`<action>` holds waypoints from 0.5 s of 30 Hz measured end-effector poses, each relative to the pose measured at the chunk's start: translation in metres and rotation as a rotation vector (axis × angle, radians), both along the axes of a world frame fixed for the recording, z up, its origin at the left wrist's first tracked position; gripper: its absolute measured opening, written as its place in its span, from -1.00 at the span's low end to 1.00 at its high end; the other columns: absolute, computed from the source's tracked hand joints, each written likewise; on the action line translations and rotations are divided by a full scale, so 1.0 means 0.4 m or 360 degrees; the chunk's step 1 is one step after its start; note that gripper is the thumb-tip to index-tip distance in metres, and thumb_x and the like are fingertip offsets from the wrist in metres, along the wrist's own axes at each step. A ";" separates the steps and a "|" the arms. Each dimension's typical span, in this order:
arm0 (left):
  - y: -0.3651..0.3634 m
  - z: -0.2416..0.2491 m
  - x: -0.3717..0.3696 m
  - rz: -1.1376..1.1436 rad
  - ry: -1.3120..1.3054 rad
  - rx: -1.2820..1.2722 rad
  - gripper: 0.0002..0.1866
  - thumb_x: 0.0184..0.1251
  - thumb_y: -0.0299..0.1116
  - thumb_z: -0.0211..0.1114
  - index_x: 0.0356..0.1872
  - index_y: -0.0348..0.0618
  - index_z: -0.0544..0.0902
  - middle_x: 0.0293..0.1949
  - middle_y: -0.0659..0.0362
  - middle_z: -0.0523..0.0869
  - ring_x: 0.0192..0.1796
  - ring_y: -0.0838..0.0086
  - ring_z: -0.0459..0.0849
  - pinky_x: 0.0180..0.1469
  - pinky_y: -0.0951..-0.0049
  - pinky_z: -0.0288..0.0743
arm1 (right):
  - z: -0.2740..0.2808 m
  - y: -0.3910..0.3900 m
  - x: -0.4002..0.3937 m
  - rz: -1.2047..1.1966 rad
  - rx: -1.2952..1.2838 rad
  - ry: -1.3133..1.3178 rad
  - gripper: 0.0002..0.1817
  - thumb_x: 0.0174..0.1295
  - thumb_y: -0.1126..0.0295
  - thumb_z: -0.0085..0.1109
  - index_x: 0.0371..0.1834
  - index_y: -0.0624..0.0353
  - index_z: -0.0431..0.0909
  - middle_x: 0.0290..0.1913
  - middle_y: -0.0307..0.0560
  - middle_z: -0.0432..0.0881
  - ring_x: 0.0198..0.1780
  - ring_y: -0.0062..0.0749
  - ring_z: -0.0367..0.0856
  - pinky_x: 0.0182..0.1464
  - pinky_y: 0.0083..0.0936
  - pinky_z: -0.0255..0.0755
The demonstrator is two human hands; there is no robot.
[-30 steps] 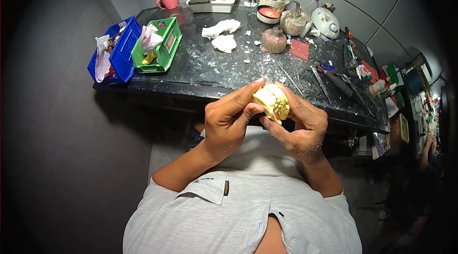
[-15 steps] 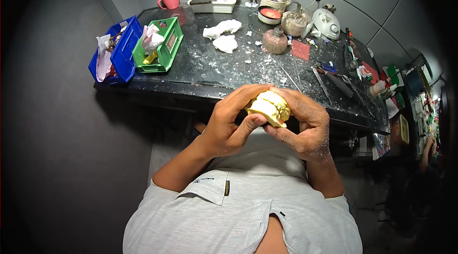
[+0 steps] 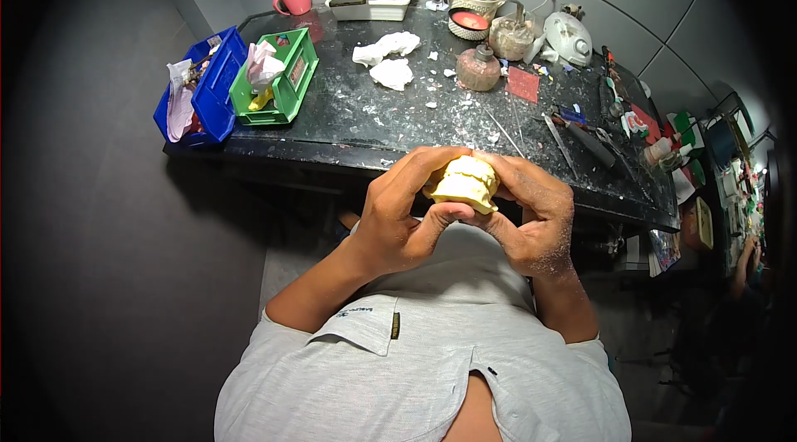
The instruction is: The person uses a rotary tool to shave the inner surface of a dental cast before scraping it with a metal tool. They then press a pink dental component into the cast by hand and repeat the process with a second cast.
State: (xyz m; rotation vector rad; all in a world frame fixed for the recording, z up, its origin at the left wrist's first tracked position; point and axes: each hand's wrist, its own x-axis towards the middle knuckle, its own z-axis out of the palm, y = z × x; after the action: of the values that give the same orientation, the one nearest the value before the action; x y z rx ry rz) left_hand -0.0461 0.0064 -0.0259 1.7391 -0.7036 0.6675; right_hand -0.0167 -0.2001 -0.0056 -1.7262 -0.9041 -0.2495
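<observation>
Head view, yellow model [image 3: 463, 183], between left hand [image 3: 398, 214] and right hand [image 3: 535, 214]

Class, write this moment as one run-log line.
left hand: holding | right hand: holding | object: pale-yellow irregular plaster-like model | nearby: black debris-speckled tabletop

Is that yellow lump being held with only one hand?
No, the left hand and the right hand both hold the yellow lump, one on each side.

Yellow piece [image 3: 465, 185] partly hidden by 2 hands [image 3: 393, 216] [image 3: 538, 224].
</observation>
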 end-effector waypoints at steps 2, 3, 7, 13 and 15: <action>-0.001 -0.003 -0.002 -0.0013 0.0023 -0.0014 -0.48 0.39 -0.33 0.53 0.25 -0.41 0.61 0.02 -0.10 0.77 -0.03 0.26 0.82 0.00 0.38 0.69 | -0.004 -0.002 0.002 -0.0001 -0.0002 -0.0016 -0.41 0.20 0.40 0.61 0.31 0.33 0.67 0.10 0.14 0.78 0.10 -0.27 0.81 0.16 -0.40 0.66; -0.001 -0.004 -0.003 -0.0021 0.0045 -0.0031 -0.47 0.39 -0.32 0.53 0.26 -0.40 0.61 0.01 -0.09 0.77 -0.03 0.27 0.82 -0.01 0.39 0.70 | -0.005 -0.003 0.002 0.0001 -0.0005 -0.0032 -0.40 0.20 0.40 0.61 0.31 0.33 0.66 0.10 0.15 0.78 0.11 -0.27 0.81 0.16 -0.39 0.67; -0.001 -0.005 -0.004 0.0030 0.0035 0.0012 -0.48 0.38 -0.30 0.54 0.25 -0.39 0.61 0.00 -0.09 0.77 -0.04 0.27 0.82 -0.03 0.39 0.70 | 0.000 0.008 -0.002 0.0030 0.0024 0.0068 -0.39 0.19 0.40 0.61 0.32 0.33 0.65 0.10 0.15 0.78 0.12 -0.26 0.81 0.16 -0.37 0.68; -0.002 -0.006 -0.006 0.0065 -0.0007 0.0015 -0.48 0.39 -0.29 0.54 0.25 -0.38 0.60 -0.01 -0.08 0.76 -0.04 0.27 0.82 -0.04 0.38 0.71 | -0.005 -0.003 0.000 -0.0019 -0.0069 -0.0057 -0.38 0.16 0.46 0.59 0.32 0.33 0.65 0.11 0.18 0.78 0.12 -0.20 0.82 0.16 -0.33 0.69; -0.004 -0.006 -0.001 0.0004 -0.0024 -0.0026 -0.47 0.39 -0.28 0.54 0.25 -0.38 0.60 -0.01 -0.07 0.76 -0.05 0.27 0.82 -0.05 0.38 0.71 | -0.002 -0.008 0.000 -0.0028 -0.0091 -0.0105 -0.39 0.15 0.48 0.58 0.32 0.32 0.65 0.11 0.18 0.78 0.12 -0.18 0.82 0.17 -0.33 0.69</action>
State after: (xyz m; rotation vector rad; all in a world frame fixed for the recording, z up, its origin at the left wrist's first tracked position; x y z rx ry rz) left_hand -0.0467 0.0049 -0.0285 1.7218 -0.7048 0.6871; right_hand -0.0166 -0.2034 -0.0064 -1.7880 -0.9522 -0.2960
